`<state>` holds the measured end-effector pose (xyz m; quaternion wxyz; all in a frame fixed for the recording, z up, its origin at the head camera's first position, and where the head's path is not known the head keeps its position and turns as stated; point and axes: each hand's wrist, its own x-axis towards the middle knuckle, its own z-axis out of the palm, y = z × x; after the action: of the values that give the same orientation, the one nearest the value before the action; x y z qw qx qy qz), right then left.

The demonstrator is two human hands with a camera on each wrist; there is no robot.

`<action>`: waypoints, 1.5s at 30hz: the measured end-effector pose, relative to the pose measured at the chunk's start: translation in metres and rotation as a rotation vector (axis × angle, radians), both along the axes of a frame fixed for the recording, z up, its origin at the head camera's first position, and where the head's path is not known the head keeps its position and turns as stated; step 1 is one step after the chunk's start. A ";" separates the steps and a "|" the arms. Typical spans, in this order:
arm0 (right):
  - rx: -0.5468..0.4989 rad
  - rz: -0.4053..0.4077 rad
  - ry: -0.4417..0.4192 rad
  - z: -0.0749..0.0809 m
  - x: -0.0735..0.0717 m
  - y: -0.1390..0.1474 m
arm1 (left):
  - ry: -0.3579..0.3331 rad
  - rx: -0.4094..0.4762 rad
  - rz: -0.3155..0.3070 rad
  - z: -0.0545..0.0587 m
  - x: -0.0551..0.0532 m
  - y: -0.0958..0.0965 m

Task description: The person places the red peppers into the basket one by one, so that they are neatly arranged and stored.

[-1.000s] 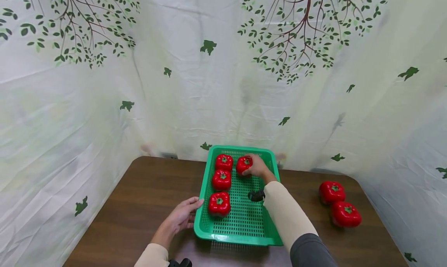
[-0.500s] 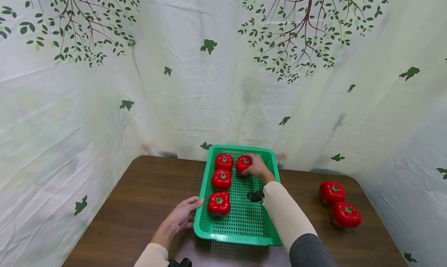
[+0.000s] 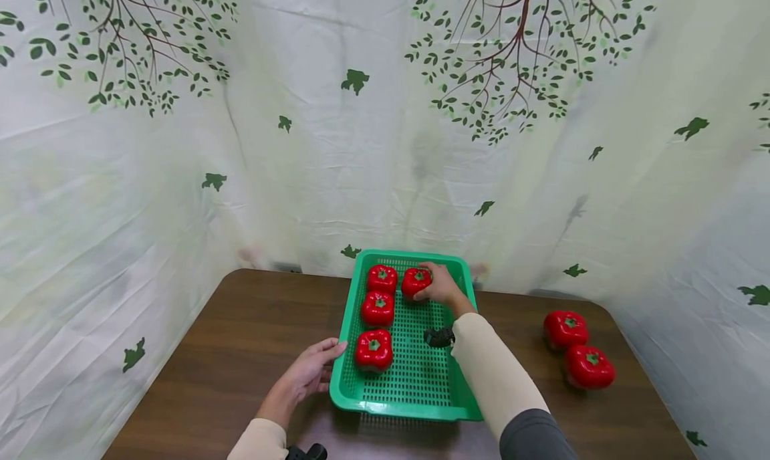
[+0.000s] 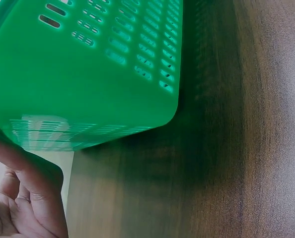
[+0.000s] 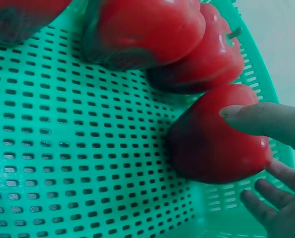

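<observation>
A green plastic basket (image 3: 421, 406) with slotted sides and floor stands on the table. Its left rim meets my left hand (image 3: 307, 373), the thumb over the edge and the other fingers low along the outer wall. Inside at the back, my right hand (image 3: 439, 284) holds a red bell pepper (image 3: 415, 283); the right wrist view shows the thumb on one side of this pepper (image 5: 217, 139) and fingers behind it. Along the basket's left side sit three more red bell peppers: one at the back (image 3: 381, 279), one in the middle (image 3: 377, 309), one in front (image 3: 373, 352).
Two more red bell peppers lie on the brown wooden table (image 3: 240, 339) to the right, a farther one (image 3: 565, 329) and a nearer one (image 3: 589, 368) close together. A pale curtain (image 3: 385, 179) with printed leaves hangs right behind the table.
The whole scene has shifted slightly left in the head view. Both hands, the basket and the peppers keep their places relative to one another.
</observation>
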<state>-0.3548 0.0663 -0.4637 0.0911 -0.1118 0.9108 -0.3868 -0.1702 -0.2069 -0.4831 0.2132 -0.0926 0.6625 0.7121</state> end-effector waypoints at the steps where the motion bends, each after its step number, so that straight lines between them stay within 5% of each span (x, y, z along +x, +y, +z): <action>1: 0.000 -0.003 0.004 0.001 0.002 0.001 | 0.002 -0.004 -0.001 0.000 0.000 0.000; 15: -0.068 0.013 -0.026 0.014 0.023 0.009 | 0.025 -0.044 0.019 0.001 0.002 0.003; 31: -0.092 0.140 -0.022 0.023 0.050 0.028 | 0.013 -0.045 0.030 0.002 0.000 0.006; 45: -0.130 0.214 -0.059 0.040 0.078 0.067 | 0.013 -0.002 -0.028 0.005 -0.001 0.005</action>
<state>-0.2770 0.1336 -0.4238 0.1511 -0.2025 0.8636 -0.4364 -0.1709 -0.2014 -0.4784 0.2189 -0.0786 0.6657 0.7091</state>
